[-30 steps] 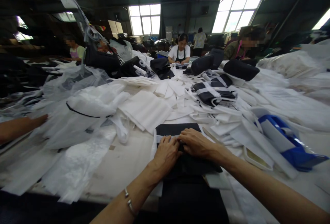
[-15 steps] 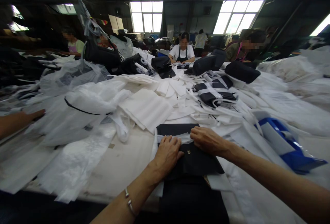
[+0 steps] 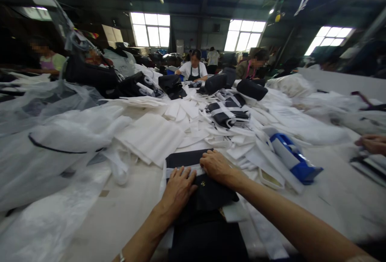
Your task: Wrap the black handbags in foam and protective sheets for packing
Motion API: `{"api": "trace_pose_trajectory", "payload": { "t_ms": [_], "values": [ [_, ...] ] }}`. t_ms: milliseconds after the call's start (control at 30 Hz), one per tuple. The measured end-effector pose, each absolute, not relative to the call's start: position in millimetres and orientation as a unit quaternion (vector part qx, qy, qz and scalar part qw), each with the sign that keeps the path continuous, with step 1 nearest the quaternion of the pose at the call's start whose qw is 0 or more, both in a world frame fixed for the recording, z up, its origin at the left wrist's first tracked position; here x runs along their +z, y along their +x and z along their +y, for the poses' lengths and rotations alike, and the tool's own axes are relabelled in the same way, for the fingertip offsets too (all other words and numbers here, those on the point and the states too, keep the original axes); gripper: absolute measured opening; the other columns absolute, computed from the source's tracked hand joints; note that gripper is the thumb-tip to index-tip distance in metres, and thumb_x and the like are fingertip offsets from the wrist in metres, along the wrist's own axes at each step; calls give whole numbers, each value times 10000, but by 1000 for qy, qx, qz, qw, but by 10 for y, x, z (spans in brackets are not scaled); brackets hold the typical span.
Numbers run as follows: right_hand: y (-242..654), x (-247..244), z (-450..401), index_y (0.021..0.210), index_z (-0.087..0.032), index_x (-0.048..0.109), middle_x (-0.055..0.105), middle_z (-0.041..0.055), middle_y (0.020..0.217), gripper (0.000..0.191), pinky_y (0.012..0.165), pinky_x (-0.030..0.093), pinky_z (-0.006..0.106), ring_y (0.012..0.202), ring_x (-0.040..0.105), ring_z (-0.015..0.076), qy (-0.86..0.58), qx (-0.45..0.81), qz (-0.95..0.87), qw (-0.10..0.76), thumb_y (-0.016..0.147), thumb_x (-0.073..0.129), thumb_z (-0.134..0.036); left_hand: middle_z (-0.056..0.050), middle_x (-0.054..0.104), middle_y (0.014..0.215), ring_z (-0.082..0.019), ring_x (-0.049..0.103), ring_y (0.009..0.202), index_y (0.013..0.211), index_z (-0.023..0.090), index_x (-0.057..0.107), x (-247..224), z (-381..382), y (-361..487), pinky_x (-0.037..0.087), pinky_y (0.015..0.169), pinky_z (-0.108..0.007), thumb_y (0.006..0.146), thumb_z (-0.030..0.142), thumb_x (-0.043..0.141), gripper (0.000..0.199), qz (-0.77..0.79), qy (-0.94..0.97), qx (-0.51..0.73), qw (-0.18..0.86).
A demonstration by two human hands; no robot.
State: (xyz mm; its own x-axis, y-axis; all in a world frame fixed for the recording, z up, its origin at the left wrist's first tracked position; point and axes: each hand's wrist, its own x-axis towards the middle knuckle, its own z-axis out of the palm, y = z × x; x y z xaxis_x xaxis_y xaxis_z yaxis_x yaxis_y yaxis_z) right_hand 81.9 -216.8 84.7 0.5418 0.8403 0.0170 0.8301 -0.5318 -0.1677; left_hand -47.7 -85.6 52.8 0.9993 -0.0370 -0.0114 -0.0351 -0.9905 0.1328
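A black bag (image 3: 193, 159) lies in front of me with its flap open toward me, a round gold snap showing on the dark panel. A whitish strip (image 3: 197, 169) crosses it. My left hand (image 3: 179, 187) rests flat on the strip and the bag, fingers spread. My right hand (image 3: 215, 167) has its fingers curled down at the right part of the strip; what they hold, if anything, is hidden. More black material (image 3: 208, 238) lies below the bag at the near edge, and a white sheet pokes out beside it.
White foam sheets (image 3: 150, 137) are heaped beyond the bag. A blue tape dispenser (image 3: 297, 159) stands to the right, plastic bags (image 3: 75, 129) lie left. A wrapped black bundle (image 3: 227, 113) is farther back. Another person's hand (image 3: 374, 143) is at the right edge; several people sit behind.
The view has turned right and tilted up a little. My right hand has flattened slightly over the strip. The other person's arm at left is out of view; a hand now shows at right.
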Motion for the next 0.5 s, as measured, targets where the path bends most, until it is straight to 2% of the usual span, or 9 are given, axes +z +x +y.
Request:
{"api": "trace_pose_trajectory", "payload": {
  "t_ms": [100, 267, 367, 433, 500],
  "values": [
    [1067, 982, -2606, 784, -216, 751, 733, 77, 907, 162, 903, 401, 339, 958, 627, 236, -915, 8, -393, 90, 763, 607, -145, -72, 507, 1445, -337, 440, 1337, 1384, 249, 498, 519, -841, -454, 346, 1116, -532, 944, 288, 507, 442, -19, 999, -17, 47],
    [1541, 1373, -3751, 975, -233, 746, 742, 26, 1019, 257, 862, 448, 265, 963, 654, 189, -971, -52, -175, 157, 830, 534, -240, -59, 497, 1452, -324, 441, 1344, 1387, 270, 503, 522, -830, -432, 359, 1116, -522, 942, 258, 502, 446, -25, 999, -20, 32],
    [1773, 1507, -4560, 996, -213, 741, 737, 64, 1050, 284, 862, 454, 311, 1023, 646, 254, -979, -93, -11, 183, 835, 519, -290, -57, 509, 1440, -326, 453, 1335, 1379, 282, 514, 502, -821, -415, 369, 1107, -528, 934, 252, 508, 446, -26, 999, -12, 32],
    [1874, 1486, -5030, 876, -181, 747, 746, 112, 961, 242, 853, 456, 343, 1040, 638, 301, -971, -97, 82, 203, 817, 536, -283, -62, 517, 1431, -330, 462, 1327, 1377, 285, 516, 458, -803, -399, 374, 1101, -534, 933, 257, 499, 446, -27, 999, -8, 34],
    [1934, 1369, -5379, 698, -166, 716, 738, 130, 787, 212, 789, 480, 350, 946, 664, 308, -958, -67, 140, 241, 791, 577, -298, -63, 526, 1423, -333, 472, 1319, 1373, 294, 521, 394, -776, -384, 379, 1094, -540, 930, 264, 493, 445, -28, 999, 0, 35]
  ]
}}
